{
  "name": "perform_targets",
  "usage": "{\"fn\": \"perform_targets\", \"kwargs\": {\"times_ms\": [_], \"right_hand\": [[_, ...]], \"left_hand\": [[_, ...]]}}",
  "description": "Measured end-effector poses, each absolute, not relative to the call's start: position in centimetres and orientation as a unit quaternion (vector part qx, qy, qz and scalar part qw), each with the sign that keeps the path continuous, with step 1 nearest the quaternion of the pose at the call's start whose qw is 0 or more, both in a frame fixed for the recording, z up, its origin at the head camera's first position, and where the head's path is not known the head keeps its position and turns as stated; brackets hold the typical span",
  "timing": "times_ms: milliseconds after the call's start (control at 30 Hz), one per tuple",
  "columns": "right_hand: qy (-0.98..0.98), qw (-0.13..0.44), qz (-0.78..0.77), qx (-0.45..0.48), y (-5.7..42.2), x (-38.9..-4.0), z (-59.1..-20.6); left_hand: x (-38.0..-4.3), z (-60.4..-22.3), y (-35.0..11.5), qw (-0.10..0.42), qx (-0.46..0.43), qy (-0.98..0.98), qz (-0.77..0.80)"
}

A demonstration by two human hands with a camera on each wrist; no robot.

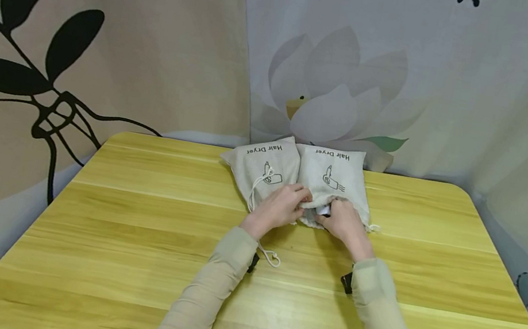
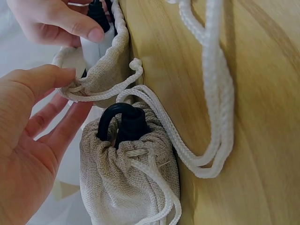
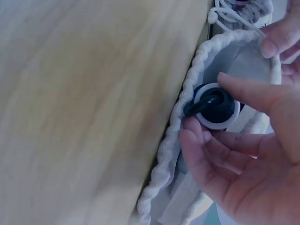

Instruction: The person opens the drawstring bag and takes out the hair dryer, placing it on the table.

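Note:
Two pale cloth drawstring bags printed "Hair Dryer" lie side by side at the table's back edge. The right bag (image 1: 328,169) has its mouth spread toward me. My left hand (image 1: 283,204) pinches this mouth's rim between thumb and fingers. Inside it, my right hand (image 1: 346,222) grips the handle end of a hair dryer (image 3: 217,107), white with a black cord stub; most of the dryer is hidden in the cloth. The left bag (image 2: 131,187) is gathered around a black cord (image 2: 132,124) that pokes out of its neck.
White drawstrings (image 2: 213,103) hang from the left side, and one loop (image 1: 272,258) lies on the wooden table (image 1: 148,261). Directly behind the bags hangs a printed curtain (image 1: 182,58) with a lotus and dark leaves.

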State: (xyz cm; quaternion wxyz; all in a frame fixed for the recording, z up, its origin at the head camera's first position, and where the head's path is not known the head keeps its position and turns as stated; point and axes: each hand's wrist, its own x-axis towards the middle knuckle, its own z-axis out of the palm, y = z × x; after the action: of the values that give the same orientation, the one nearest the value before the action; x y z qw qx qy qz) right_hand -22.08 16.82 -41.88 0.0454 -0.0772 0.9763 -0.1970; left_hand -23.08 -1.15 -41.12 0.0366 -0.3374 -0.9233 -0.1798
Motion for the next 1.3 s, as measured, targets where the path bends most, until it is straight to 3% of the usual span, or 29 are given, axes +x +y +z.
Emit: {"fn": "perform_targets", "kwargs": {"times_ms": [767,1300], "right_hand": [[0.973,0.028,-0.183,-0.142,19.7,-20.6,-41.6],[0.968,0.082,-0.182,-0.153,22.9,-19.4,-40.6]], "left_hand": [[-22.9,-41.4,-0.3,0.021,-0.341,-0.922,-0.182],[-21.9,-41.0,1.2,-0.007,-0.367,-0.915,-0.165]]}}
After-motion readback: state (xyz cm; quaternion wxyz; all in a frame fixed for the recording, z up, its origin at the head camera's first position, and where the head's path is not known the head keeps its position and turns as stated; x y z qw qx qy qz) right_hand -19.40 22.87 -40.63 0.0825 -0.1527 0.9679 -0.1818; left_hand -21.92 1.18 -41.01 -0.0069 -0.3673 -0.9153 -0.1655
